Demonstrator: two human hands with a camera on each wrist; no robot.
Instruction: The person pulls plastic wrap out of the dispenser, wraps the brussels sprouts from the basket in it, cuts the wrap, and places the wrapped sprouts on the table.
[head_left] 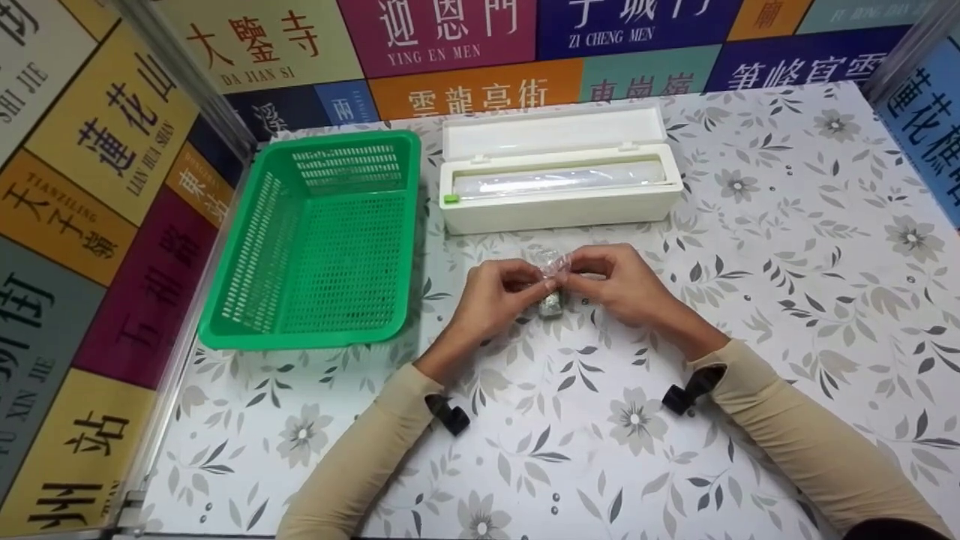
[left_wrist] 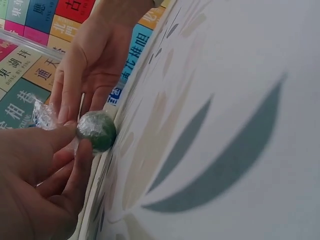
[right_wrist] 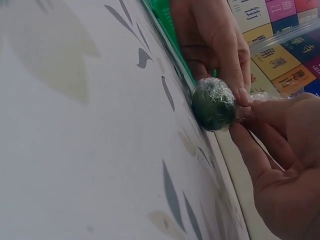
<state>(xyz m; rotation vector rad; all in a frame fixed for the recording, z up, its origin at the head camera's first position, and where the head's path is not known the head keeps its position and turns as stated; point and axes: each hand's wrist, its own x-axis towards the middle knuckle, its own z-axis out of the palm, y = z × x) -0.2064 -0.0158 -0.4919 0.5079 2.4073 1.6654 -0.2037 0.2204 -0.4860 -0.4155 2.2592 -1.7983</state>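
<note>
A small dark green object point(head_left: 550, 306) with a rounded end, wrapped in clear cling film point(head_left: 555, 264), is between the two hands close over the table. Its film gathers to a twisted end on the side away from the person. My left hand point(head_left: 499, 291) pinches the gathered film between thumb and fingers from the left. From the right, my right hand point(head_left: 619, 283) pinches the same film, its fingertips close to the left ones. Both wrist views show the green round end point(left_wrist: 97, 131) bulging out past the fingertips, with crinkled film over it. The fingers hide the rest.
Behind the hands is a white cling film box point(head_left: 562, 214), lid raised, with a roll of film point(head_left: 562, 178) inside. A green plastic basket point(head_left: 345, 262) stands at the left. Flower-patterned covering point(head_left: 637, 420) spreads over the table, and printed panels point(head_left: 472, 37) line its back and sides.
</note>
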